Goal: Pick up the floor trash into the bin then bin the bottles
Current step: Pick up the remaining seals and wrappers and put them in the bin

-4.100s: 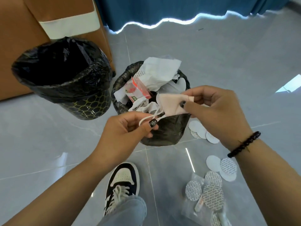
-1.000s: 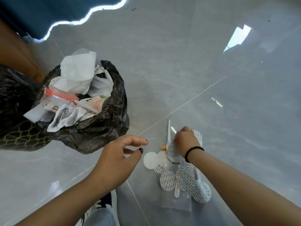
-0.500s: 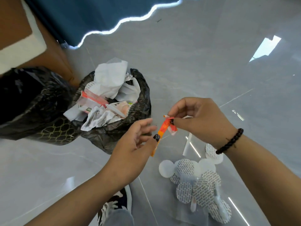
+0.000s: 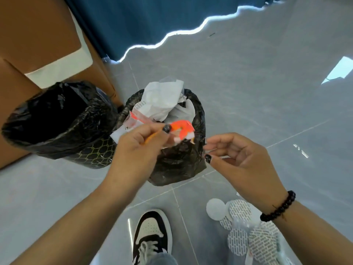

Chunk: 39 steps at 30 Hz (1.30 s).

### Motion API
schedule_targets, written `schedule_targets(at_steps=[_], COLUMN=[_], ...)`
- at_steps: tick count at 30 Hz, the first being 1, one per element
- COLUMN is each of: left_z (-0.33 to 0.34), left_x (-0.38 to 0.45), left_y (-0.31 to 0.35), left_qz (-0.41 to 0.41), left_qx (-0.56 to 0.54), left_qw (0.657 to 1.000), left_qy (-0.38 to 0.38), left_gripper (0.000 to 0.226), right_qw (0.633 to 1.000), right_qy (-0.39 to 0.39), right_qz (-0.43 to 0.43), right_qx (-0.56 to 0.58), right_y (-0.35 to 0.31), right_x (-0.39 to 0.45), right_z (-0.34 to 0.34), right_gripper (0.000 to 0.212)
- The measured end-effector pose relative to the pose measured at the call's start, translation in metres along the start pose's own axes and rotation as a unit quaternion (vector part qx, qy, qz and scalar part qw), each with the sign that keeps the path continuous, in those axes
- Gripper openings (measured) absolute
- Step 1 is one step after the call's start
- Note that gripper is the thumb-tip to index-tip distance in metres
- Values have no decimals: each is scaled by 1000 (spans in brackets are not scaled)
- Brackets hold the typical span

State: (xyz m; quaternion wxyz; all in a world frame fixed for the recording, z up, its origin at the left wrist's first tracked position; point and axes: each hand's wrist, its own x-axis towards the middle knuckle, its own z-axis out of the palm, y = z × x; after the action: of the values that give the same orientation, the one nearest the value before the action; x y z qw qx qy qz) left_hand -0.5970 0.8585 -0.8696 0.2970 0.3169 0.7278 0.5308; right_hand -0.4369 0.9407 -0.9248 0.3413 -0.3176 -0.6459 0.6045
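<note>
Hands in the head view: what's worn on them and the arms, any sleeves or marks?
Both forearms are bare, with no sleeves in view. The right hand has a black beaded bracelet at the wrist and a dark-painted thumbnail. The left hand also shows a dark-painted nail, with no jewellery visible on it.

1. I seem to be indoors in a home or office room, though I can't tell which: glossy grey floor tiles point(image 4: 248, 92) and a long blue curtain point(image 4: 152, 20).
2. Brown furniture point(image 4: 34, 31) beside two lined waste bins point(image 4: 57, 119).
</note>
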Motion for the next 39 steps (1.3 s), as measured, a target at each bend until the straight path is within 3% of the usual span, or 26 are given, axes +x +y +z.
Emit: schedule_targets(at_steps=[2,3,5,7,10,13,16,19,21,25,28,31,34,36,39], left_z=[-7,-10,-15,-16,-16,-15,-12,-4,1,6,5,3,0,0,0], left_x=[15,24,42,58,71,64,44,17,-3,-36,-45,-47,-49,-54,-54], left_y=[7,7,4,-5,-19,-26,-31,-43,-54,-69,-70,-68,-70,-70,-65], left_qz=[50,79,113,119,104,124,176,184,195,240,208,64,-43,-39,-5], left_qx=[39,79,183,269,339,358,359,317,294,279,199,67,-9,15,48], left_qw=[997,992,972,950,930,920,911,927,933,928,958,996,998,997,998], left_qy=[38,58,94,108,96,99,102,80,74,54,5,9,-37,-62,-41], left_gripper=[35,34,26,23,33,42,41,44,49,45,37,34,39,37,18], right_qw=[987,963,870,782,759,749,766,795,822,930,981,987,981,979,977], right_qy=[-42,-88,-199,-282,-297,-260,-237,-190,-168,-52,7,-5,4,12,24], right_qz=[7,10,34,99,166,127,93,74,71,76,33,-75,-134,-140,-162], right_qx=[-152,-256,-450,-547,-556,-597,-590,-571,-540,-357,-193,-143,-143,-145,-137], right_y=[19,29,58,91,134,164,174,178,173,153,117,88,70,64,58], right_x=[0,-2,-8,-22,-46,-65,-71,-70,-67,-59,-59,-68,-66,-62,-56], right_z=[-5,-7,-9,-6,0,-2,-4,-7,-4,5,20,33,38,40,39], right_gripper=[29,28,44,66,76,60,53,66,63,66,74,74,73,74,72])
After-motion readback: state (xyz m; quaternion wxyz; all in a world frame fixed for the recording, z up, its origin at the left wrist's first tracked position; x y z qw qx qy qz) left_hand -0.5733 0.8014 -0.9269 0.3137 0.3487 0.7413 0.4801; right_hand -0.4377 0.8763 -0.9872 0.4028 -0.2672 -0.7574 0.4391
